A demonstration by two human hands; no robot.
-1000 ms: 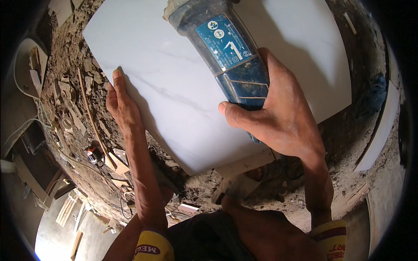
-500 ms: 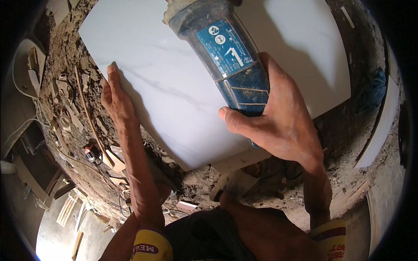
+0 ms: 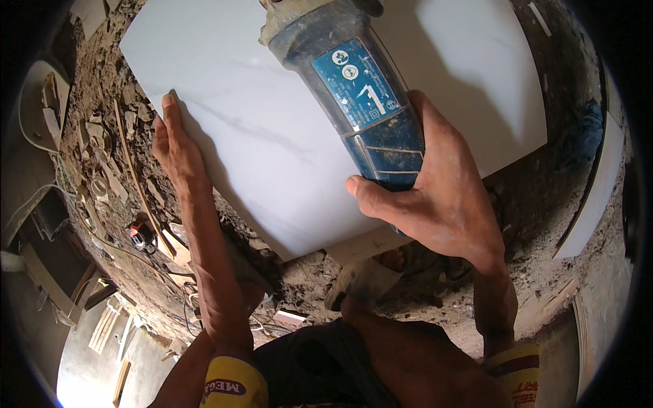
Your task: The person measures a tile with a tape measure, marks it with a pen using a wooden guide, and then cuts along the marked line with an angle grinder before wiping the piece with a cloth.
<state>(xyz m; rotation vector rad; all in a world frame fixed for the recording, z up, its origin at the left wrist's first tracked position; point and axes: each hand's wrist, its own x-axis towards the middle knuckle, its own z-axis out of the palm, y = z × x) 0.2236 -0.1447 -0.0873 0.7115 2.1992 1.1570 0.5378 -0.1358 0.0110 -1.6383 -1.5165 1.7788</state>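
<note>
Head view: right hand (image 3: 445,197) holds the blue power tool (image 3: 357,92), thumb across its handle; left hand (image 3: 180,149) touches the white tile (image 3: 265,156) along its left edge, grip unclear.

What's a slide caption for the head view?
Right hand grips a blue power tool above a white veined slab; left hand at its left edge.

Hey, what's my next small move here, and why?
Probably brace the marbled tile more firmly with the left hand, since that hand holds its left edge while the right hand alone grips the angle grinder above it.
</note>
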